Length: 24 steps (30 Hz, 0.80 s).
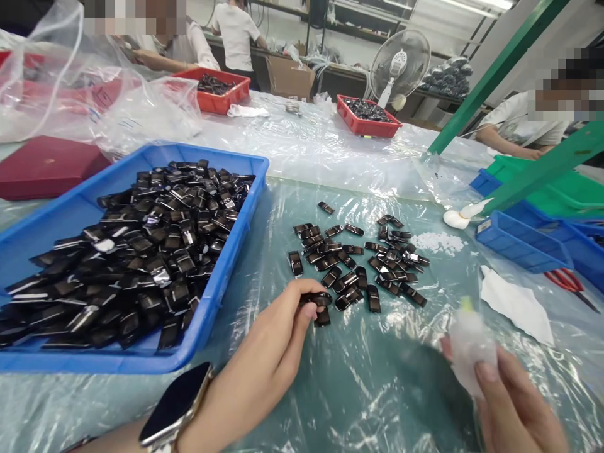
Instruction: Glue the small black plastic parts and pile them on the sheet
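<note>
My left hand [278,333], a watch on its wrist, pinches a small glossy black piece [316,299] between thumb and fingers. It is at the near edge of a loose group of similar black pieces [346,258] on the plastic-covered table [358,377]. On the right, my right hand [516,402] is closed around a small translucent white squeeze bottle [472,346] with a yellowish tip, blurred by motion. The bottle points upward, apart from the black pieces. To the left, a blue tray [236,251] holds a heap of the same black pieces.
Small white bits [438,243], a white paper sheet [516,305], red-handled pliers [566,280] and blue bins [521,242] are at right, by a green post [495,82]. A maroon box [47,167] lies left. Red trays [372,128], a fan [400,60] and several people are beyond.
</note>
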### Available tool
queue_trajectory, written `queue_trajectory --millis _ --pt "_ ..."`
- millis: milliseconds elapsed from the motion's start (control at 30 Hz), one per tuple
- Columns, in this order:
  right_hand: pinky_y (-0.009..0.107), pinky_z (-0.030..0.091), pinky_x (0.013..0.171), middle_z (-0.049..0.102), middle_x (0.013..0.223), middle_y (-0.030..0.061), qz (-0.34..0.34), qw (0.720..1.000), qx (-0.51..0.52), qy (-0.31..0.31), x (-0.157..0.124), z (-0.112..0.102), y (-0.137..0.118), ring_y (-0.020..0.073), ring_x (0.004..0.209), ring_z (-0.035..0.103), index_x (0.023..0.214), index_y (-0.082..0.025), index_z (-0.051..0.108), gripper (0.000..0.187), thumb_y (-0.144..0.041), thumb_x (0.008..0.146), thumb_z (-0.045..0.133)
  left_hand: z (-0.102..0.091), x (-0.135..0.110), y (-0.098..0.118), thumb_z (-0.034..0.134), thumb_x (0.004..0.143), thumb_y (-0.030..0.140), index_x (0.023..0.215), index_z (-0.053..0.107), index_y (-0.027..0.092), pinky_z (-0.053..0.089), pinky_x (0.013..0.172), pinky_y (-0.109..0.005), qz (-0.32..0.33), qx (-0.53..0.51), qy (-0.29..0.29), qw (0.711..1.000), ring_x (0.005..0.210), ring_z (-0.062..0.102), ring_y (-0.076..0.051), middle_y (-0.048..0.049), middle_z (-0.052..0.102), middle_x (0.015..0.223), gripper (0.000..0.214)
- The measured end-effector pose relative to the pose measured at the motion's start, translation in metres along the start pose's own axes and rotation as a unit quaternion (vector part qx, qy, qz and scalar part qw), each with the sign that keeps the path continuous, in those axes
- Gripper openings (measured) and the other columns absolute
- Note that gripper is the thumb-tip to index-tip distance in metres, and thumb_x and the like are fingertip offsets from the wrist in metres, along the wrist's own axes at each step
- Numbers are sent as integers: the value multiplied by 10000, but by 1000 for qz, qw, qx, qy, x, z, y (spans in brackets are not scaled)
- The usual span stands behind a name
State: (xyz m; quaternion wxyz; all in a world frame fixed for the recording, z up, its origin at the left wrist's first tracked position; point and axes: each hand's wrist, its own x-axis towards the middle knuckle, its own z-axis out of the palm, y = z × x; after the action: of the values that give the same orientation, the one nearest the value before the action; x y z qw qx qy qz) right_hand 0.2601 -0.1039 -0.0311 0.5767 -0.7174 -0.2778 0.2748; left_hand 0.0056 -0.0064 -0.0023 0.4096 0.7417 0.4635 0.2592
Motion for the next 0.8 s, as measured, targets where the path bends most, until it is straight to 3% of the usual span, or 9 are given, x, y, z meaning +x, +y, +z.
queue_trajectory --millis 67,133,267,433,500,567,633,733,800 --pt "378 370 1087 692 1151 43 -34 999 -35 -7 25 -2 0 274 1248 542 1129 -278 635 409 -482 783 715 1 1 0 269 1061 338 1191 392 293 459 688 -311 -19 3 -29 999 792 578 -192 4 548 872 185" --pt "411 346 1112 658 1229 49 -84 996 -39 1 48 -2 1 279 1279 520 1113 -279 602 430 -481 757 736 3 1 0 262 1056 344 1155 400 273 450 656 -317 -28 9 -60 998 743 571 -194 1 547 849 184" --pt "505 382 1077 664 1178 92 -102 993 -66 4 76 -6 10 326 1180 591 984 -273 544 453 -530 683 763 4 2 0 272 1048 315 1107 411 249 457 741 -342 -18 15 -74 997 891 600 -221 -41 585 996 166" --pt "524 476 974 643 1145 94 -116 984 -135 -11 100 -43 24 321 1034 646 1110 -285 523 633 -598 617 769 2 0 -2 251 1046 351 1155 399 266 468 716 -342 -26 29 -78 996 872 623 -232 -41 611 969 203" --pt "505 492 940 668 1071 84 -127 977 -172 -19 118 -57 19 288 989 655 1063 -245 592 513 -580 701 731 3 -1 -1 261 1045 370 1177 394 271 483 730 -328 -26 21 -87 996 889 633 -228 -42 625 984 212" --pt "464 505 892 668 1089 71 -142 966 -213 -41 139 -63 6 223 961 654 1018 -191 640 279 -432 876 646 4 -2 0 268 1044 379 1182 405 272 494 749 -310 -21 15 -82 996 892 639 -217 -44 635 1006 222" --pt "421 526 841 657 1130 67 -160 951 -251 -82 161 -59 -8 205 961 653 1089 -179 644 224 -336 934 605 5 -2 2 275 1042 385 1175 431 271 493 712 -293 -13 12 -68 998 805 641 -201 -31 646 946 234" --pt "391 527 833 635 1177 51 -186 927 -302 -118 192 -39 -19 228 1017 642 1139 -194 646 253 -342 984 512 5 -1 1 290 1041 404 1177 468 274 476 639 -274 -9 6 -54 998 711 632 -193 -13 644 842 259" --pt "416 540 815 629 1188 74 -194 915 -334 -115 211 -24 -17 219 982 648 1179 -180 615 278 -324 942 596 4 1 -2 306 1041 413 1194 478 280 477 632 -270 -11 5 -53 999 722 636 -199 -9 638 816 266"
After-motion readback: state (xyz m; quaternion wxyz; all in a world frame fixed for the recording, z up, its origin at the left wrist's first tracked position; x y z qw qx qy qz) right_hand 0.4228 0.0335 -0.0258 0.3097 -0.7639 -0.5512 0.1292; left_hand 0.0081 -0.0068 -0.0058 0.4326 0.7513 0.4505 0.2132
